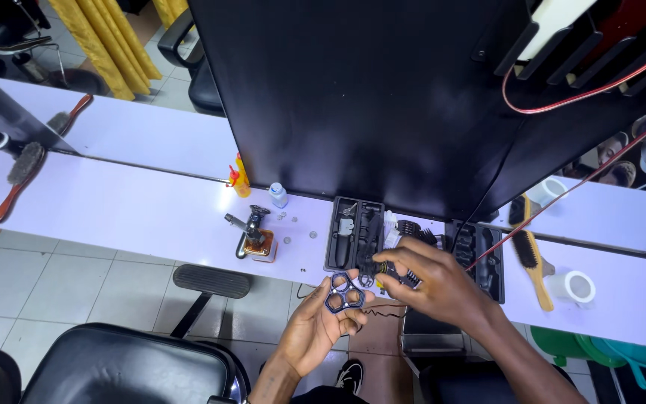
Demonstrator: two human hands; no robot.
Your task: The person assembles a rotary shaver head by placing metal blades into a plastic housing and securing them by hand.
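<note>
My left hand (319, 329) holds a dark blue three-ring shaver head frame (344, 293) between thumb and fingers, just in front of the white counter's edge. My right hand (435, 284) is closed on a small black part with a brass-coloured end (386, 269), its tip close to the frame's right side. Both hands hover over a black tool case (353, 233) lying open on the counter. A thin dark wire (383, 310) trails under my hands.
On the white counter (128, 213) stand a stripped shaver body (252, 236), a small white bottle (279, 195), a yellow bottle (241, 178) and loose small parts (293, 228). Brushes (532, 254), a white cup (576, 287), a second black tray (484, 258), black chairs (128, 366).
</note>
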